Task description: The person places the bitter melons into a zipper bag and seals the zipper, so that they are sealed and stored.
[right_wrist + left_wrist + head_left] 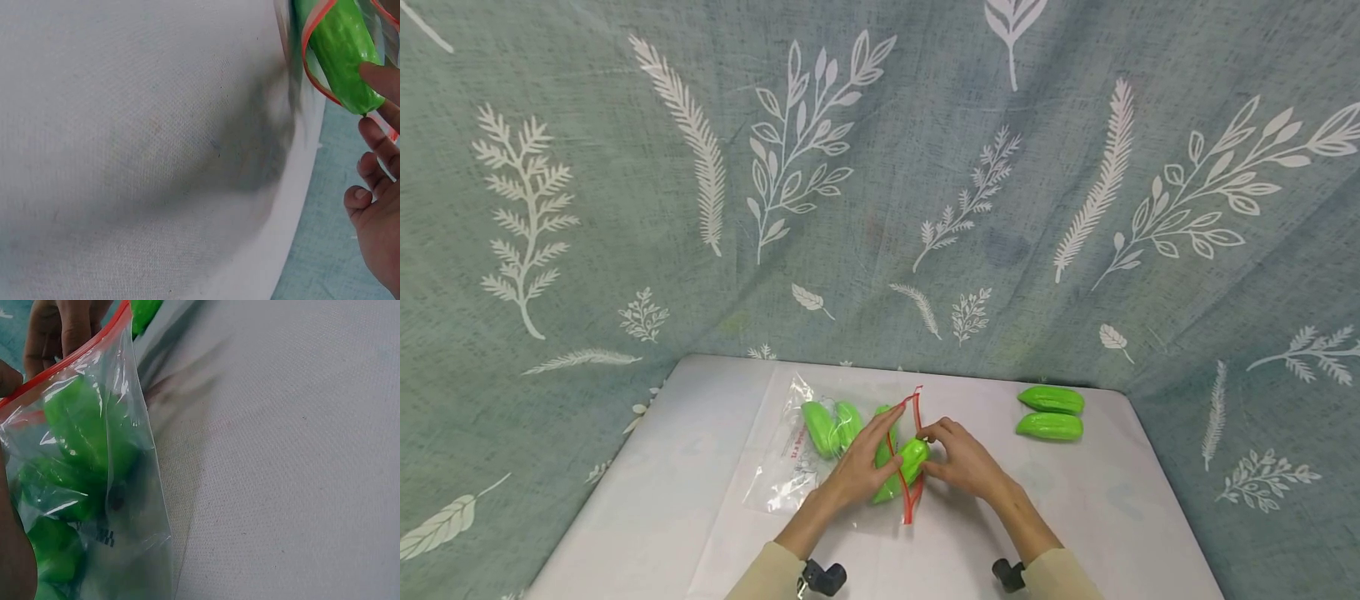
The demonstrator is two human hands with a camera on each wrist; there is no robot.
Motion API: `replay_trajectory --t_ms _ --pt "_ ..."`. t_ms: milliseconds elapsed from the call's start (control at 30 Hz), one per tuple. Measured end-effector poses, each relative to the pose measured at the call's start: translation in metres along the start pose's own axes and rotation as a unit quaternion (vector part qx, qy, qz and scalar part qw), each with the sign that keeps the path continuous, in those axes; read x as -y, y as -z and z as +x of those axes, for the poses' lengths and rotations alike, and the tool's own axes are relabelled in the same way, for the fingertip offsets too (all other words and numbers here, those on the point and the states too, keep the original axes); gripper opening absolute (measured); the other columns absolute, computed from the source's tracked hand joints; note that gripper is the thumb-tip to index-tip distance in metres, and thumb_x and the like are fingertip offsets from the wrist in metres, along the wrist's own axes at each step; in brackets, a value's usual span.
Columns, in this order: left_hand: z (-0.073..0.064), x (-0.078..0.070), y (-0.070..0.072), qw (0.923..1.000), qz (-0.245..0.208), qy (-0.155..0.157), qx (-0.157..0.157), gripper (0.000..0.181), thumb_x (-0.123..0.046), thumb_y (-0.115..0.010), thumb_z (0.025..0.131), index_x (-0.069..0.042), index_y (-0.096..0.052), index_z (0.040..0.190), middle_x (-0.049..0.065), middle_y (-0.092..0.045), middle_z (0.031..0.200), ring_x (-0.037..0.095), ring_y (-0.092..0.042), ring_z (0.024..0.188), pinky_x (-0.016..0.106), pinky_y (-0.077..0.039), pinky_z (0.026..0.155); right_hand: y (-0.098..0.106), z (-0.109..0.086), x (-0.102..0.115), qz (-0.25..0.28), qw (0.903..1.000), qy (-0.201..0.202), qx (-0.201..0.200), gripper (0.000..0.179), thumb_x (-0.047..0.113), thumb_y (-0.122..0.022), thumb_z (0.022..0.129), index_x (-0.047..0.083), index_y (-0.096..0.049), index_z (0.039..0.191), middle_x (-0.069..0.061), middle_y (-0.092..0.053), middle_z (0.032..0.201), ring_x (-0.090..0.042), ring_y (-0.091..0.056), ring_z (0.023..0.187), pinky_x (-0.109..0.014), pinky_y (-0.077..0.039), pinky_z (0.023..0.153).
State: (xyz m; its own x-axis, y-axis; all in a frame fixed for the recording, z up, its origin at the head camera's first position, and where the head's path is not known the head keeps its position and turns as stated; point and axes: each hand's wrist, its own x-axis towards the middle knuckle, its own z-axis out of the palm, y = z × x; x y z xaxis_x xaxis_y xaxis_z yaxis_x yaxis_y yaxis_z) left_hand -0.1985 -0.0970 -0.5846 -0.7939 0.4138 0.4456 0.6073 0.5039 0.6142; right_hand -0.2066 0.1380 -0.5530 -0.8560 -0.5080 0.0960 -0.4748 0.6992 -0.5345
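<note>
A clear zip bag [786, 467] with a red-edged mouth lies on its side, several green cucumber-like vegetables [820, 429] inside. My left hand [859, 465] lies over the bag near the mouth and holds its red edge [106, 331]. With thumb and fingers, my right hand [964, 458] pinches the outer end of another vegetable [912, 461], which sits partly within the mouth. In the right wrist view the thumb presses the side of this vegetable [347, 56], and a fingertip is at its tip. Plastic and the left hand partly hide the bagged ones.
Two more green vegetables, a rear one [1051, 398] and a front one [1049, 427], lie side by side at the back right of the white table [700, 442]. A leaf-patterned grey-green cloth [880, 208] stands behind and around the table.
</note>
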Motion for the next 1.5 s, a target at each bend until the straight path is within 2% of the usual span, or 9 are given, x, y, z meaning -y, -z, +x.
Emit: replay_trajectory --t_ms 167,400,600,867,1033,1300,1500 --pt "0.0001 0.0005 -0.0004 1.0 -0.004 0.004 0.002 0.079 -0.022 -0.068 0.089 -0.015 -0.031 0.159 -0.007 -0.03 0.163 0.025 -0.033 0.148 0.052 -0.034 0.117 -0.002 0.0006 0.0008 -0.003 1.0 0.009 0.001 0.043 0.031 -0.08 0.085 0.019 -0.065 0.124 0.003 -0.062 0.109 -0.022 -0.062 0.103 -0.041 -0.052 0.09" --pt "0.0003 0.0002 0.0 0.9999 -0.007 0.009 0.01 0.081 -0.025 -0.067 0.089 -0.017 -0.028 0.16 -0.008 -0.028 0.164 0.022 -0.031 0.149 0.051 -0.033 0.117 -0.0039 0.0005 0.0019 0.022 0.9997 0.012 0.004 0.037 0.027 -0.079 0.087 0.02 -0.066 0.12 0.005 -0.066 0.112 -0.022 -0.062 0.11 -0.043 -0.051 0.097" --pt "0.0013 -0.0003 -0.0005 1.0 -0.002 -0.004 -0.003 0.083 -0.024 -0.067 0.088 -0.025 -0.026 0.161 -0.005 -0.031 0.163 0.024 -0.033 0.149 0.053 -0.036 0.115 -0.0048 0.0015 0.0022 0.033 0.9993 0.017 0.007 0.036 0.025 -0.077 0.088 0.019 -0.066 0.122 0.006 -0.067 0.115 -0.018 -0.061 0.114 -0.044 -0.049 0.101" --pt "0.002 -0.0008 -0.001 0.9997 0.003 -0.021 -0.011 0.086 -0.021 -0.069 0.086 -0.021 -0.026 0.161 0.0 -0.034 0.162 0.026 -0.035 0.147 0.054 -0.038 0.114 -0.0057 0.0021 0.0032 0.039 0.9987 0.028 0.016 0.037 0.024 -0.076 0.089 0.019 -0.066 0.124 0.005 -0.067 0.119 -0.025 -0.061 0.115 -0.044 -0.05 0.099" --pt "0.0021 -0.0001 -0.0012 0.9997 0.001 -0.023 -0.011 0.086 -0.019 -0.07 0.086 -0.02 -0.026 0.161 0.001 -0.035 0.161 0.026 -0.036 0.147 0.054 -0.038 0.114 -0.0053 0.0021 0.0054 0.037 0.9984 0.039 0.017 0.037 0.023 -0.076 0.09 0.017 -0.066 0.125 0.003 -0.068 0.121 -0.027 -0.061 0.115 -0.045 -0.051 0.097" --pt "0.0028 0.0007 -0.002 0.9996 0.005 -0.024 -0.012 0.086 -0.021 -0.07 0.086 -0.018 -0.027 0.16 0.003 -0.036 0.161 0.027 -0.037 0.146 0.054 -0.038 0.113 -0.0062 0.0039 0.0069 0.03 0.9986 0.035 0.024 0.039 0.026 -0.076 0.09 0.018 -0.066 0.127 0.005 -0.067 0.122 -0.026 -0.06 0.117 -0.044 -0.05 0.099" --pt "0.0021 0.0 -0.0016 0.9999 -0.001 -0.011 -0.006 0.086 -0.022 -0.069 0.087 -0.023 -0.025 0.161 -0.001 -0.034 0.161 0.024 -0.035 0.148 0.051 -0.036 0.116 -0.0066 0.0038 0.0075 0.016 0.9988 0.043 0.019 0.038 0.028 -0.076 0.09 0.02 -0.067 0.126 0.004 -0.066 0.121 -0.021 -0.059 0.117 -0.044 -0.049 0.101"
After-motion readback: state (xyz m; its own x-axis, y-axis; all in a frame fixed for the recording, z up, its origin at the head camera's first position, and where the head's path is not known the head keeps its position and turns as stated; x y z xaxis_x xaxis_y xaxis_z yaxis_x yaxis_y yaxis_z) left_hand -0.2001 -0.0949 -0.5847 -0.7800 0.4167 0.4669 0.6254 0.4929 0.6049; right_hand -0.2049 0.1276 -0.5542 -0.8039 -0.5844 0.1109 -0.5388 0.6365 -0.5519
